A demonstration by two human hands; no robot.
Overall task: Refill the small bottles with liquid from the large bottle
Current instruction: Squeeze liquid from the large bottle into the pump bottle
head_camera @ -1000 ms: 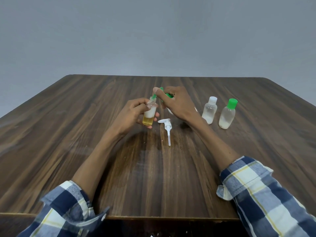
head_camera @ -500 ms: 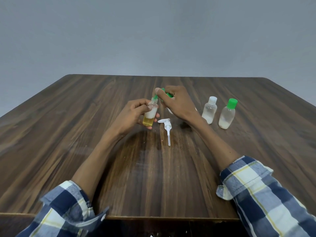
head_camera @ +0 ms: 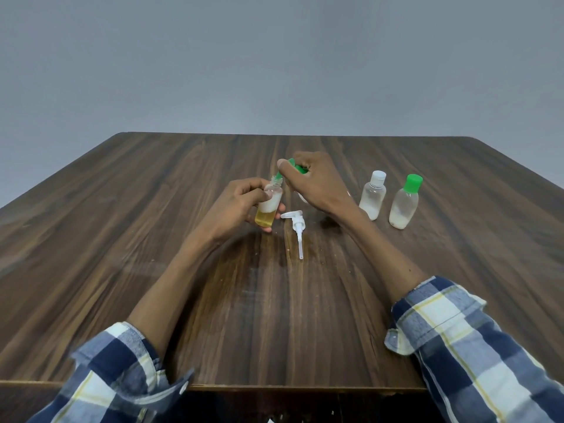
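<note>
Mid-desk, left hand (head_camera: 241, 203) grips the small bottle (head_camera: 270, 206); right hand (head_camera: 317, 181) pinches a green nozzle (head_camera: 279, 174) at its mouth – a wobble could spill liquid – likely near the pump (head_camera: 296, 222)

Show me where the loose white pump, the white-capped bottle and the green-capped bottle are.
white pump (head_camera: 296, 223), head view, on its collar.
white-capped bottle (head_camera: 372, 196), head view, on its clear body.
green-capped bottle (head_camera: 403, 204), head view, on its clear body.

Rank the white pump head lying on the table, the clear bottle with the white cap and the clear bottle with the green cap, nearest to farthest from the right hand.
From the right hand:
1. White pump head, on the table just below the hand.
2. Clear bottle with the white cap, upright to the hand's right.
3. Clear bottle with the green cap, farther right, outermost.
</note>
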